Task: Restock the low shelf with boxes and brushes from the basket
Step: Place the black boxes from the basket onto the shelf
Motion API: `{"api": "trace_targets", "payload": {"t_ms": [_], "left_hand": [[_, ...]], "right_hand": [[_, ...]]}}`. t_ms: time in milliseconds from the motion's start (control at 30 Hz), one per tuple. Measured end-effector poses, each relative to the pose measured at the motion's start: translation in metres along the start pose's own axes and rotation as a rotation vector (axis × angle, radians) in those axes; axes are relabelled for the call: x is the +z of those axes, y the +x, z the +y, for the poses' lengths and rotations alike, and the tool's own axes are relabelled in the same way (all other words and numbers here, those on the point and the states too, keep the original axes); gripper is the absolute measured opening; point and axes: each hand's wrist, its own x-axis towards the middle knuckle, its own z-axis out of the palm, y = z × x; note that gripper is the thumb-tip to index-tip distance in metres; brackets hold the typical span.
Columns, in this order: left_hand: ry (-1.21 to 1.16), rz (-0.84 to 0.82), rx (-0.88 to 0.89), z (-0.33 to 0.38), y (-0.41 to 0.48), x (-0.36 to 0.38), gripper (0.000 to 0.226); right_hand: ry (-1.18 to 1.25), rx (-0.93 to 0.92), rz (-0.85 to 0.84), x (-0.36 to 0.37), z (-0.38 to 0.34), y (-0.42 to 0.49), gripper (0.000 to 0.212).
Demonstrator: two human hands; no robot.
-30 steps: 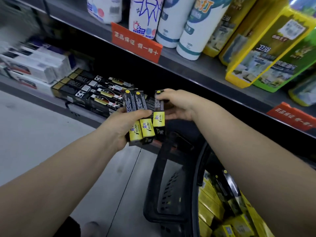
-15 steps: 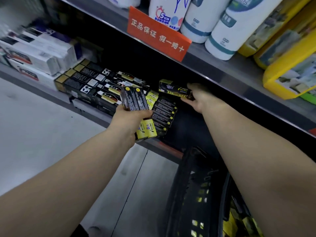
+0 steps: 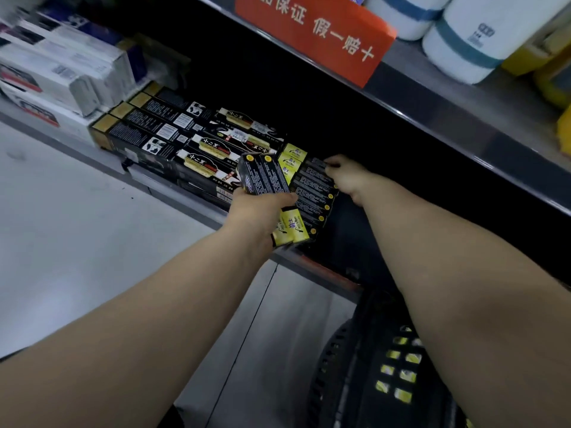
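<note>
The low shelf (image 3: 185, 200) runs along the floor's edge. A black basket (image 3: 346, 381) sits below it at the right, with yellow packs (image 3: 401, 395) showing through its holes. On the shelf, a row (image 3: 312, 193) of black-and-yellow boxes lies just right of darker boxes (image 3: 160, 134). The left hand (image 3: 256, 211) grips two boxes (image 3: 265, 177) of the same kind in front of the row, thumb across them. The right hand (image 3: 349, 179) reaches to the row's far end, fingertips (image 3: 333, 163) on the rearmost box; whether they pinch it or only press is unclear.
</note>
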Motion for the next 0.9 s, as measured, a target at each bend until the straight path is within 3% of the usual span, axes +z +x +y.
{"api": "trace_targets", "payload": {"t_ms": [200, 333, 433, 533, 600, 700, 767, 800, 900], "left_hand": [[0.004, -0.029, -0.039, -0.006, 0.009, 0.011, 0.048], [-0.021, -0.092, -0.060, -0.003, 0.009, 0.012, 0.046], [-0.023, -0.147, -0.079, -0.001, 0.007, 0.014, 0.042], [-0.033, -0.165, -0.088, -0.002, 0.006, 0.014, 0.033], [-0.045, -0.124, -0.084, -0.001, 0.006, 0.012, 0.034], [-0.023, -0.017, -0.083, 0.001, 0.007, 0.008, 0.064], [-0.048, 0.031, -0.096, 0.005, 0.007, 0.005, 0.044], [-0.080, 0.038, -0.117, 0.006, 0.006, 0.005, 0.031], [-0.087, 0.031, -0.151, 0.007, 0.004, 0.005, 0.023]], "right_hand": [[-0.371, -0.046, -0.042, 0.001, -0.019, -0.011, 0.046], [-0.006, -0.232, -0.220, -0.007, -0.064, -0.046, 0.036], [0.149, -0.169, -0.441, -0.015, -0.073, -0.062, 0.027], [0.158, -0.092, -0.522, -0.024, -0.062, -0.064, 0.029], [0.228, -0.047, -0.437, -0.032, -0.054, -0.058, 0.029], [0.513, 0.013, -0.153, -0.041, -0.044, -0.042, 0.016], [0.703, 0.035, 0.082, -0.043, -0.037, -0.029, 0.014], [0.771, 0.047, 0.185, -0.043, -0.032, -0.023, 0.023], [0.779, 0.092, 0.360, -0.038, -0.015, -0.005, 0.044]]}}
